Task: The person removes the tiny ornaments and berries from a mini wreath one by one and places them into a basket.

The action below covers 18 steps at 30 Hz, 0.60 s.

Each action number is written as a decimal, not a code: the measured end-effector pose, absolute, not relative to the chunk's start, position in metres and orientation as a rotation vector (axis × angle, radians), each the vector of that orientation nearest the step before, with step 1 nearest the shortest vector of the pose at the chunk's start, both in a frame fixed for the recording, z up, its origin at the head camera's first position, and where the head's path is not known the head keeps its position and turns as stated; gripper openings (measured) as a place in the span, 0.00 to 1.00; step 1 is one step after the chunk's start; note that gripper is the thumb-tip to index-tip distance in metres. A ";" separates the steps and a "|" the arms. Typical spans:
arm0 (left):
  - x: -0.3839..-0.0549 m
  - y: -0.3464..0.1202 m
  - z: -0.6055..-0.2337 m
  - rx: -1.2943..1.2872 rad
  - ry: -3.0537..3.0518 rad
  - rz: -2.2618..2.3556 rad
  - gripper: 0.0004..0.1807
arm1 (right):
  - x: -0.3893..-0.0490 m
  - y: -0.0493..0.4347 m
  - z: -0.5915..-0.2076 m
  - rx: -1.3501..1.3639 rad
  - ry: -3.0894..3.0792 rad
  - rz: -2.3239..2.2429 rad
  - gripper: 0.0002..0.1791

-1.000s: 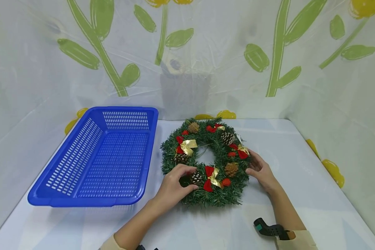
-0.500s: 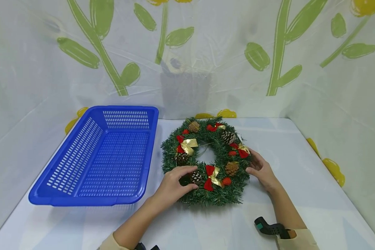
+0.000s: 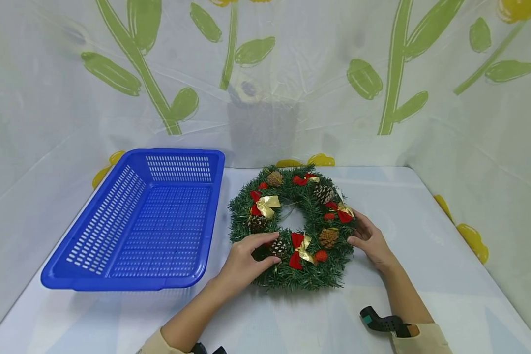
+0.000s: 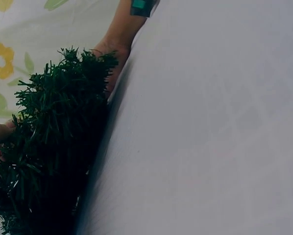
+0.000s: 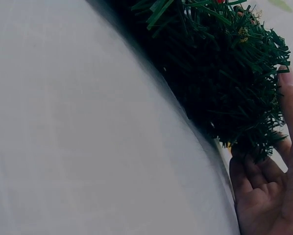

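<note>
A round green Christmas wreath (image 3: 311,214) lies on the white table, trimmed with pine cones, red berries and red-and-gold bows. At its lower left, my left hand (image 3: 243,260) holds it, thumb and index tips on either side of a white-tipped pine cone (image 3: 278,248). My right hand (image 3: 373,245) grips the outer right edge, close to a bow (image 3: 342,213). In the right wrist view, the right hand's fingers (image 5: 256,176) curl beneath the branches while its thumb lies along the side. Dark green branches (image 4: 63,127) fill the left of the left wrist view.
A blue perforated plastic basket (image 3: 217,196) stands left of the wreath, with nothing inside. White cloth walls (image 3: 327,118) printed with green stems and yellow flowers enclose the table (image 3: 425,275) at the back and both sides.
</note>
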<state>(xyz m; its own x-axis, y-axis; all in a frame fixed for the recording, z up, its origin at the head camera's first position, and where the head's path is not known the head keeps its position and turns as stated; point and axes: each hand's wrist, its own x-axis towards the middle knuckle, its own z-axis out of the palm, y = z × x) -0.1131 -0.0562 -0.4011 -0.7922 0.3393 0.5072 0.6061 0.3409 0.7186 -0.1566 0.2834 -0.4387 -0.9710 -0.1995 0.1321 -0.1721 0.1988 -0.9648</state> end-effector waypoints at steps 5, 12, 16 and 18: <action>-0.113 -0.057 -0.399 -0.838 -2.316 -1.493 0.26 | -0.157 0.285 -0.440 -0.355 2.427 -1.915 0.41; -0.113 -0.057 -0.399 -0.798 -2.280 -1.535 0.28 | -0.157 0.286 -0.441 -0.342 2.433 -1.903 0.42; -0.114 -0.058 -0.399 -0.790 -2.243 -1.536 0.31 | -0.157 0.286 -0.441 -0.354 2.436 -1.890 0.43; -0.114 -0.059 -0.398 -0.790 -2.230 -1.525 0.32 | -0.158 0.286 -0.441 -0.364 2.435 -1.888 0.44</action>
